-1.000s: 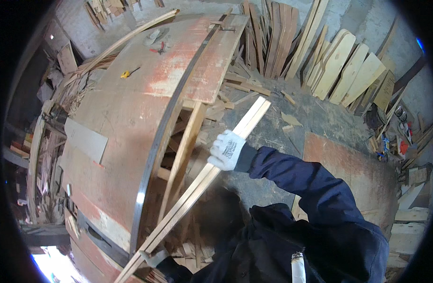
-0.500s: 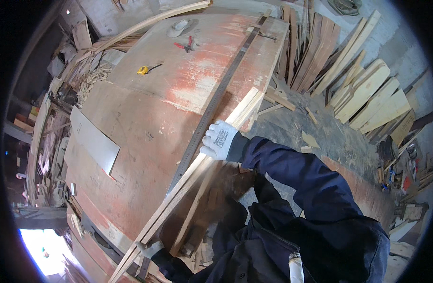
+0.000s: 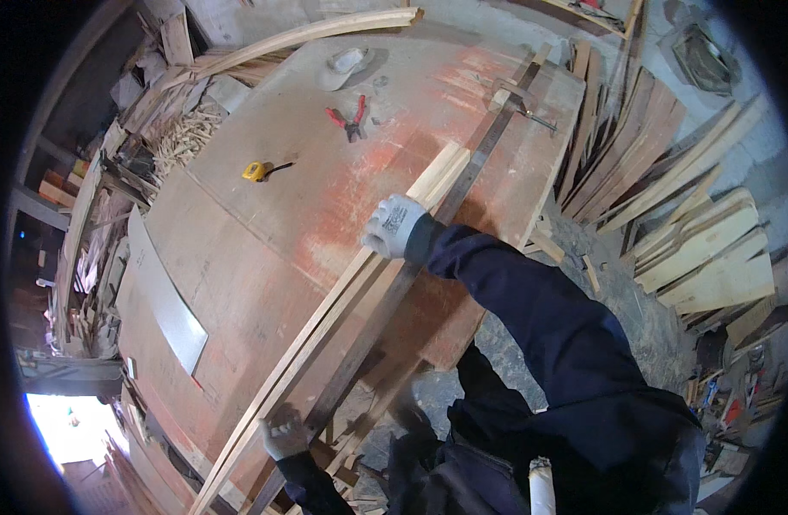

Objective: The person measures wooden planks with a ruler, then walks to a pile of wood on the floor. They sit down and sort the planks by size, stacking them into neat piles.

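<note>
A bundle of long, pale wooden strips lies slantwise over the large worn tabletop. My right hand, in a grey-white glove, is closed over the strips toward their far end. Nearer to me, my left hand, gloved as well, grips their near edge; some of its fingers are hidden. Alongside the strips, on their right, runs a long dark metal straightedge. A clamp sits across the straightedge at its far end.
Red-handled pliers, a yellow tape measure and a pale cap lie on the far tabletop. A grey sheet rests at the left. Boards lean along the right wall, and scrap wood is heaped at the left.
Both my hands and the wooden strips have shifted left off the straightedge, further onto the tabletop. The view has also moved, so the table's far right corner shows more fully.
</note>
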`<state>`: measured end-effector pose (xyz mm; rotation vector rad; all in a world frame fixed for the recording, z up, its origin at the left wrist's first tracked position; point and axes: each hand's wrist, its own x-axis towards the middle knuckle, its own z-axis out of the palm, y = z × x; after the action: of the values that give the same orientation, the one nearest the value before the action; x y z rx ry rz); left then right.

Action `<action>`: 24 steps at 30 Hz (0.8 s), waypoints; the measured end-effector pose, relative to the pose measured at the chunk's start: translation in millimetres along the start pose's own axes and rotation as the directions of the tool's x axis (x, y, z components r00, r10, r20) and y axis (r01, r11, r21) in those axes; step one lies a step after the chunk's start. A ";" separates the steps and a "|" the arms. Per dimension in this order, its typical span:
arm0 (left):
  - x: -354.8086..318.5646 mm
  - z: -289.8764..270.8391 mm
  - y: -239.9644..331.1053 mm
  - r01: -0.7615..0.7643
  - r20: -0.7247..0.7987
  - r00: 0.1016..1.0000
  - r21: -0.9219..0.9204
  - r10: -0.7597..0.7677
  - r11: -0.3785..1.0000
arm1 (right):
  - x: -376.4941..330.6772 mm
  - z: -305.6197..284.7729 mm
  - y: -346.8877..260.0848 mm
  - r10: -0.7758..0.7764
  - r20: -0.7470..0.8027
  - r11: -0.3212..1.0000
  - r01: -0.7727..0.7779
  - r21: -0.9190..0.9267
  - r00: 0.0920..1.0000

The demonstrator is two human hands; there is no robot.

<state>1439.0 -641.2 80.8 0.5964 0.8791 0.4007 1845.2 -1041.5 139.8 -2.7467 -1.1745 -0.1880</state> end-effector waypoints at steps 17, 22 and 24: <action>150.2 197.1 -83.9 -0.134 0.141 0.990 0.972 0.026 -0.194 | 20.6 87.6 252.6 -0.068 0.160 0.990 0.046 0.133 0.985; 131.7 221.0 -136.4 -0.636 0.738 0.626 0.294 -0.253 -0.714 | 24.4 74.4 313.5 0.020 0.272 0.994 -0.049 0.099 0.962; 113.7 243.0 -167.1 -0.681 0.790 0.565 0.285 -0.236 -0.675 | 15.2 69.2 338.3 0.043 0.243 0.995 -0.064 0.080 0.969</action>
<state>1715.9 -783.8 27.1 3.0200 -0.1727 -0.1556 2105.0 -1248.9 45.2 -2.7784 -1.1304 0.2050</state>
